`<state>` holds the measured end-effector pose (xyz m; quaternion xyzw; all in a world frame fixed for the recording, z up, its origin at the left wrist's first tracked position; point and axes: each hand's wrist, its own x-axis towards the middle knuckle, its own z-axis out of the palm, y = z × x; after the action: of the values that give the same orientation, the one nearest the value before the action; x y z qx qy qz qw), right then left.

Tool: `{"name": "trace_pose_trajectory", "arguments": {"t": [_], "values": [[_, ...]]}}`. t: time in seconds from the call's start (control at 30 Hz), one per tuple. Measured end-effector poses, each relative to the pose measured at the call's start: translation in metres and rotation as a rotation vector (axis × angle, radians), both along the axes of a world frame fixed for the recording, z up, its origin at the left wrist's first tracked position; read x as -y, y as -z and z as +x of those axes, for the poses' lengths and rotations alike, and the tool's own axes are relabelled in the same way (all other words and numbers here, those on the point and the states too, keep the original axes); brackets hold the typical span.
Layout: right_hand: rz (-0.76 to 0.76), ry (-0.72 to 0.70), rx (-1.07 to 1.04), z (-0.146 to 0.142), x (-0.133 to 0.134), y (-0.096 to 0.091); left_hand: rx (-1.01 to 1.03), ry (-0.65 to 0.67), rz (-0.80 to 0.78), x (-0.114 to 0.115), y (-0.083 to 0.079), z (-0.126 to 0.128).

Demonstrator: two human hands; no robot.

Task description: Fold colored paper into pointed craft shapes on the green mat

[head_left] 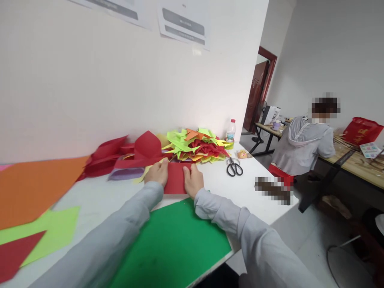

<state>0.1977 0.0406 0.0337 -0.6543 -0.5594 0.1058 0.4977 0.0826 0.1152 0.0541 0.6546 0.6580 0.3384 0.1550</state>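
Observation:
A red sheet of paper (175,179) lies on the white table (258,204) in front of me, partly folded. My left hand (157,172) presses down on its left edge, fingers flat and together. My right hand (193,180) rests on its right edge, fingers stretched forward on the paper. Just beyond the sheet lies a pile of folded paper shapes (196,145) in green, yellow, orange and red. A large green sheet (174,244) lies under my forearms.
Black scissors (234,167) lie right of the pile, with a water bottle (231,131) by the wall. Red folded pieces (120,154), an orange sheet (36,188) and a light green sheet (57,228) lie to the left. A person in a grey hoodie (301,146) sits at another table.

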Motion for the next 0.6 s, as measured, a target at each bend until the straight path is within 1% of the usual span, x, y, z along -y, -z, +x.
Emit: {"name": "trace_pose_trajectory", "arguments": {"t": [0.1,0.2,0.3,0.43,0.6], "values": [[-0.017,0.025,0.006,-0.011,0.005,-0.003,0.016,-0.001,-0.055,0.001,-0.004,0.002],[-0.021,0.041,-0.001,-0.021,0.009,-0.004,0.033,0.018,-0.055,-0.001,-0.006,0.001],[-0.024,0.047,0.001,-0.023,0.011,-0.003,0.062,0.040,-0.040,-0.005,-0.006,-0.003],[-0.012,0.053,0.001,-0.016,0.007,-0.003,0.115,0.101,-0.004,-0.009,-0.002,-0.004],[-0.012,0.031,-0.011,0.004,0.004,0.003,0.166,0.242,0.039,-0.007,0.004,-0.010]]}}
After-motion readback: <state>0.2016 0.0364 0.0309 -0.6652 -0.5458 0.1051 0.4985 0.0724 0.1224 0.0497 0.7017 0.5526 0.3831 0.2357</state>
